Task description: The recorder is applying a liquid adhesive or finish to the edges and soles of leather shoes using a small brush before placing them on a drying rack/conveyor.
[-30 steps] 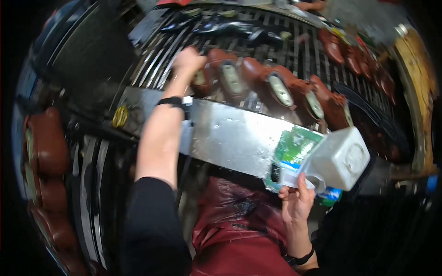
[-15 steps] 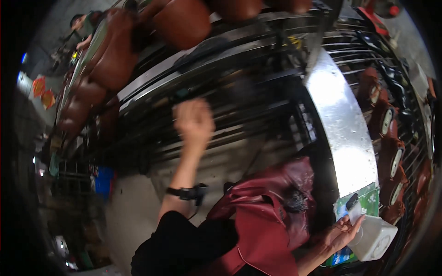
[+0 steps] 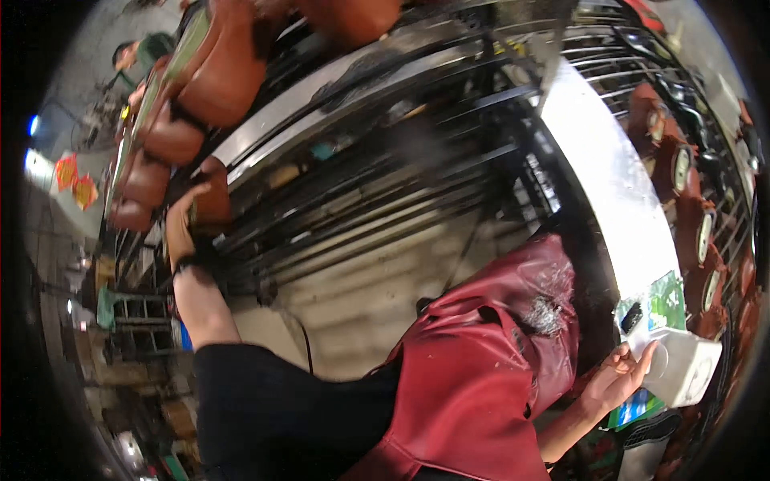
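White plastic jug (image 3: 682,367) tilted, held at lower right; brown clay pot (image 3: 212,200) on rack, far left.

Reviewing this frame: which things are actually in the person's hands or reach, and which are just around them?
In hand:
- white plastic jug and green-printed packet, held in the right hand
- brown clay pot on the conveyor row, touched by the left hand

Just around:
- shiny metal panel
- black metal rack
- red apron
- pots with round labels
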